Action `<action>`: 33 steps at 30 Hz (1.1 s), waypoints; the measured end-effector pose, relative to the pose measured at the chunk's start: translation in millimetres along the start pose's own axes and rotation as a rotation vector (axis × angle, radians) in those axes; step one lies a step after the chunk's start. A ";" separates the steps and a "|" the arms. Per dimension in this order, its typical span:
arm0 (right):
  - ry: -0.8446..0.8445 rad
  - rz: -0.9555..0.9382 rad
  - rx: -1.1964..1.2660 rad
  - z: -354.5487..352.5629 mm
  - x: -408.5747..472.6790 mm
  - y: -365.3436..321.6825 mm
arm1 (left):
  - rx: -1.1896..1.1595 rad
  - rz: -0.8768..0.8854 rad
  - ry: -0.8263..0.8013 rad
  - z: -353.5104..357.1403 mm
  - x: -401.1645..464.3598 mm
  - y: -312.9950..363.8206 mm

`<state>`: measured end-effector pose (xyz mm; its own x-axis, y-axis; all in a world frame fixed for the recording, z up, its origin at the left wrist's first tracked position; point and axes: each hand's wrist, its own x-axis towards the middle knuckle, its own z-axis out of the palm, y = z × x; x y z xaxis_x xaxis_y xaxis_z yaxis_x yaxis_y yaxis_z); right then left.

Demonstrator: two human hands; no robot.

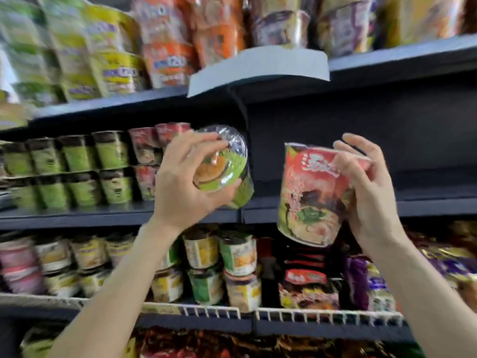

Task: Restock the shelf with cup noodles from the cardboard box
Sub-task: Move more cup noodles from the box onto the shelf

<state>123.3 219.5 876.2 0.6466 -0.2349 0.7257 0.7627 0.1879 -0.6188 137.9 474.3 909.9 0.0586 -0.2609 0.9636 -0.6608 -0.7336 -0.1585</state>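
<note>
Here we face a dark shelving unit [361,115] that fills the frame, stocked across several tiers. Along the top, bagged noodle packs [108,65] in green, yellow, orange and purple stand in rows; on a few we read "120", the rest too blurred. On the middle shelf [77,215], at left centre, green cups [77,169] sit two high, with red cups [147,151] just beside them; the right half of this tier is bare. Below, behind a white wire rail [322,316], are stacked mixed cups [232,267] at centre and dark packets [307,288] to the right, labels unreadable.

Our right hand [366,192], right of centre, grasps a red cup [312,192] by its rim and side, tilted, in the air before the bare stretch; it bears large white characters we cannot read. Our left hand [185,182], at centre, clutches a green cup [222,164] by its clear-wrapped lid, tipped toward us at the shelf's edge beside the red cups.
</note>
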 end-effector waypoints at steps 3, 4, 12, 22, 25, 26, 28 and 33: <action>0.022 -0.130 -0.069 55.2 26.6 15.6 | 0.079 -0.054 -0.040 5.7 17.6 -58.4; 0.027 -0.166 -0.088 71.1 35.2 22.3 | 0.074 -0.116 -0.077 12.2 20.3 -75.4; 0.172 -0.300 -0.234 147.6 104.0 76.1 | -0.004 -0.570 -0.360 88.2 46.3 -164.6; 0.273 -0.310 -0.284 213.0 154.0 115.6 | 0.128 -0.588 -0.713 151.7 42.8 -228.1; 0.292 -0.332 -0.323 230.3 161.8 130.4 | -0.047 -0.646 -0.552 157.9 30.1 -235.5; 0.288 -0.332 -0.330 235.6 163.6 135.5 | -0.113 -0.642 -0.466 157.5 23.7 -235.1; 0.280 -0.332 -0.351 246.0 166.9 145.8 | -0.209 -0.596 -0.308 155.7 7.0 -232.4; 0.229 -0.255 -0.431 268.3 178.6 161.0 | -0.289 -0.550 -0.296 153.3 -20.2 -234.8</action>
<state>364.0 463.8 986.8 0.3863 -0.4325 0.8147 0.7912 -0.2986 -0.5337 406.6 555.6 894.7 0.6174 -0.0892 0.7815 -0.6470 -0.6226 0.4401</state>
